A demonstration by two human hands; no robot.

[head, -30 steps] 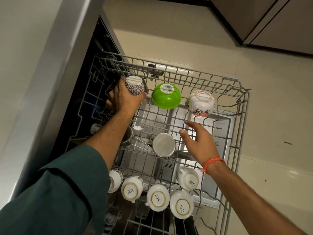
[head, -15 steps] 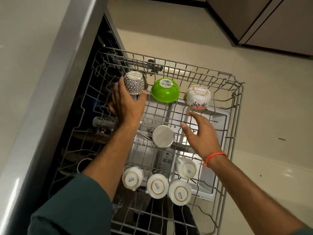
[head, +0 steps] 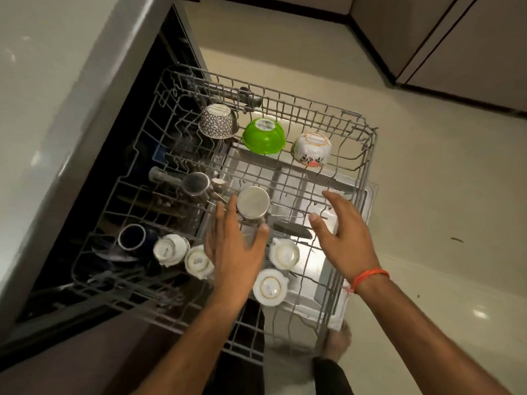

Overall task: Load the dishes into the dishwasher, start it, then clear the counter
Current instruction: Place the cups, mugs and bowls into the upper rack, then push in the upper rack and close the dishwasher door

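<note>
Fingers of both hands are spread and nearly straight, gripping nothing: the left hand [head: 231, 246] hovers flat over the middle of the upper rack [head: 368, 155], its fingertips close to, perhaps brushing, the upturned steel cup [head: 253, 202], while the right hand [head: 346, 235] hangs open just to the right of it above bare wire, thumb pointing left; whether either hand actually touches the rack cannot be told. The dishes sit mouth-down in the pulled-out rack: along the far row a patterned bowl [head: 218, 121] at left, a green bowl [head: 263, 136] in the middle and a floral bowl [head: 311, 149] at right; a second steel cup [head: 196, 182] to the left of the first; a dark mug [head: 131, 236] and several white cups [head: 171, 250] along the near side. Judging by their look, the white cups and the two decorated bowls are ceramic, stiff, fairly weighty and liable to chip against the tines, so they are best taken by the foot or across the outside wall; the green bowl looks like light plastic that could tip or slide; the steel cups are light, hard and smooth, best pinched round the body. The loaded rack itself is probably heavy and rattly, so it should be pushed evenly by its near right rail, slowly.
</note>
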